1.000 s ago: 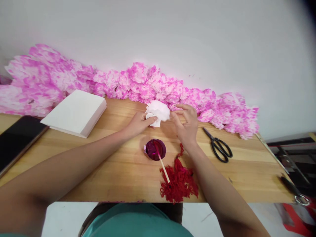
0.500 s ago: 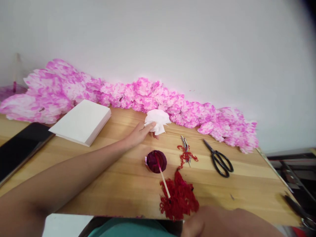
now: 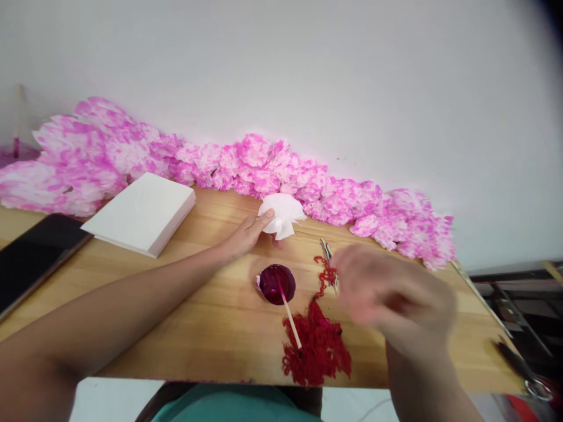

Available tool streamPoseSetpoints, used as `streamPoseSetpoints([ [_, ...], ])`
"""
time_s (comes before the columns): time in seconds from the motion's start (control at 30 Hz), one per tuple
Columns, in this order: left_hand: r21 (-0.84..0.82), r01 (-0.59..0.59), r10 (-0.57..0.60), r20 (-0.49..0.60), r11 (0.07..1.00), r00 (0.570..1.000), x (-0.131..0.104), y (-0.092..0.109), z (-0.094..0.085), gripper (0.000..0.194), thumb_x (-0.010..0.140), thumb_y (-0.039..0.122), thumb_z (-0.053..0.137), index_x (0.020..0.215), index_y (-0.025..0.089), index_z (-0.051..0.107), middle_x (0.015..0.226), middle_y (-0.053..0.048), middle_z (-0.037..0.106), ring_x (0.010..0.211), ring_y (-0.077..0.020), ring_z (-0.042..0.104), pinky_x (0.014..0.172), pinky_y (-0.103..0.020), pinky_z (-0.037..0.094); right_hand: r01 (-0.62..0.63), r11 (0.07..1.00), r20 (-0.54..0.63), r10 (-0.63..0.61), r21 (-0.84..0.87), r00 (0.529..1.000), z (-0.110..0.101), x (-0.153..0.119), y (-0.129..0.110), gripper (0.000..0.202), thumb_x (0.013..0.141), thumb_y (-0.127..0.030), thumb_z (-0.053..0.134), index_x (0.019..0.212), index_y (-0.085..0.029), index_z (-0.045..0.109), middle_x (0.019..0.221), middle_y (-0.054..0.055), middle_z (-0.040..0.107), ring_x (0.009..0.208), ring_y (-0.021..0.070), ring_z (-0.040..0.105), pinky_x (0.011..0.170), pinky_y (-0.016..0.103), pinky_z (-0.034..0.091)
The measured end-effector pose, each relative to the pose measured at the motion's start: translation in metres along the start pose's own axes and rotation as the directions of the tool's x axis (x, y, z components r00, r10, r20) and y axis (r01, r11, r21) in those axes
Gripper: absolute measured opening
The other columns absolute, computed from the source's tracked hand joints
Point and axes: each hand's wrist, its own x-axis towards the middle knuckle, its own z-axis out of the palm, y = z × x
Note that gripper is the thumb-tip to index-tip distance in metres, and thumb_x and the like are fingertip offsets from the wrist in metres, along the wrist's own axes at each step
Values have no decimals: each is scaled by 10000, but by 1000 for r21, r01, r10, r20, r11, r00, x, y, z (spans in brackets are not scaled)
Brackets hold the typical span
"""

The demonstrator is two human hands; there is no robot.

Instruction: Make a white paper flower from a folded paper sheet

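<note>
My left hand (image 3: 254, 231) pinches a gathered piece of white tissue paper (image 3: 282, 214), its ruffled edges spread out like a flower. My right hand (image 3: 391, 293), smeared by motion, hangs over the table's right half, and I cannot make out whether it holds anything. Just left of it lies a small bundle of thin ties (image 3: 326, 251) tangled with red yarn (image 3: 324, 275). Between my arms stands a small cup of dark magenta liquid (image 3: 276, 285) with a pale stick (image 3: 292, 322) leaning out of it. A heap of crinkled red yarn (image 3: 317, 351) lies near the front edge.
A row of pink-and-white paper flowers (image 3: 259, 167) runs along the wall. At left are a thick stack of white paper (image 3: 143, 214) and a black phone (image 3: 39, 255). Another dark-handled tool (image 3: 514, 360) sits at the table's right edge.
My right hand has risen from the front edge to over the table, now covering the black scissors. My left hand keeps its hold on the white tissue paper.
</note>
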Motion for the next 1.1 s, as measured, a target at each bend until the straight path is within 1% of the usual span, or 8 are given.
streamPoseSetpoints([
  [0.07,-26,3,-3,8,1000,1000,1,-4,0,649,1001,526,250,765,118,695,802,-86,710,888,-210,646,919,-309,448,25,954,-65,-46,-299,997,8,8,26,120,825,-274,719,783,-249,609,724,-21,668,694,154,613,677,321,468],
  [0.13,-46,15,-15,-1,999,1000,1,-9,0,634,994,545,277,786,120,699,796,-74,711,876,-206,649,942,-317,445,84,853,-28,-115,-515,993,18,13,51,170,812,-338,733,913,-231,648,854,26,704,800,196,618,726,355,462],
  [0.2,-59,20,-21,-12,998,1000,2,-11,0,619,982,567,311,787,125,698,802,-65,716,887,-205,650,951,-318,447,125,760,17,-149,-637,989,29,13,71,297,822,-393,715,1044,-206,654,969,69,707,894,228,612,774,379,465],
  [0.27,-47,27,-27,-3,999,1000,1,-11,-1,630,976,578,313,745,127,687,752,-66,710,847,-198,653,897,-307,471,135,701,23,-167,-700,986,38,12,84,296,851,-366,683,1091,-197,655,975,78,700,898,235,602,757,378,463],
  [0.37,-19,75,-74,53,997,996,-1,-9,-1,699,977,590,266,619,122,644,574,-72,645,634,-165,624,689,-268,486,134,689,-27,-218,-712,975,45,8,92,187,882,-220,628,1064,-201,667,929,66,696,845,213,598,710,352,459],
  [0.53,-38,175,-173,48,984,984,-1,-9,-1,743,940,652,264,535,125,596,379,-32,496,366,-95,442,439,-222,355,97,758,-141,-242,-644,960,46,2,95,234,877,-101,583,1063,-212,670,928,59,706,857,193,626,721,342,481],
  [0.7,-96,183,-182,19,978,983,1,-11,0,662,924,633,336,671,108,651,372,1,481,334,-80,392,394,-207,295,58,804,-183,-204,-592,962,48,-4,98,257,890,-120,585,1100,-226,688,958,64,725,849,184,648,723,340,507],
  [1.1,-179,191,-191,13,965,981,0,-13,-2,655,931,625,351,646,113,643,364,-1,490,312,-74,369,383,-207,273,-98,850,-325,-89,-517,942,51,-7,100,146,905,-199,595,961,-225,728,862,44,747,801,164,682,725,304,528],
])
